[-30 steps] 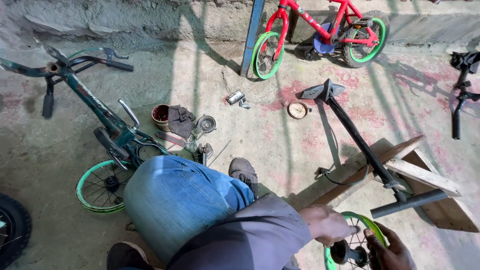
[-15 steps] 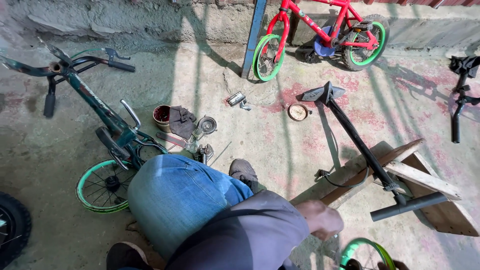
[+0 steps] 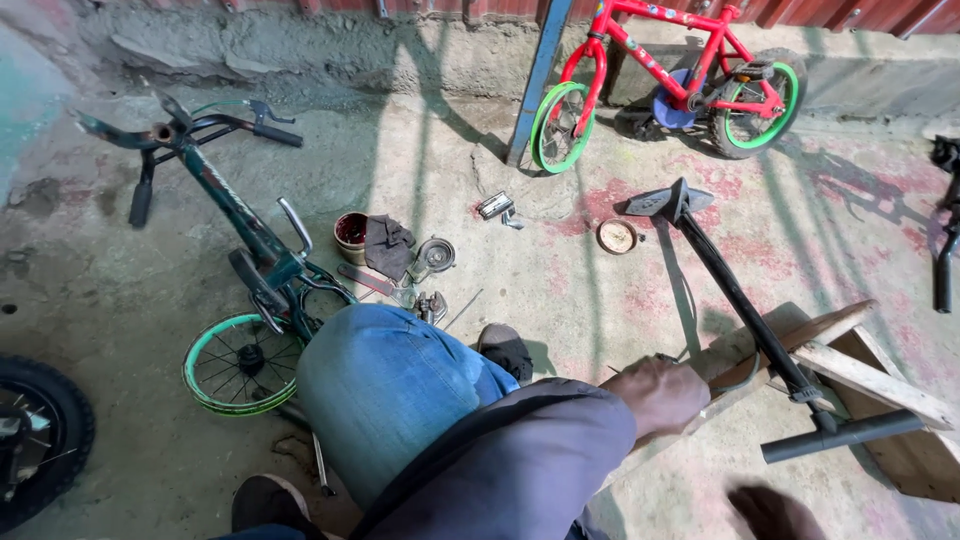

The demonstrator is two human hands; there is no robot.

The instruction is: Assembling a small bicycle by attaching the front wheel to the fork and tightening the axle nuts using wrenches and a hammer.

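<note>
While left hand (image 3: 655, 392) rests on plank, pump (image 3: 745, 315) slants, handle lower-right.

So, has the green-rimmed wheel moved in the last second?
Yes. Against the black pump, the green-rimmed wheel went from just below its handle down out of view; only the blurred right hand shows there.

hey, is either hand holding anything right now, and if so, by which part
It cannot be told for sure. The left hand is curled low beside the wooden planks, its fingers hidden. The right hand is blurred at the frame's bottom edge; no object shows in it.
</note>
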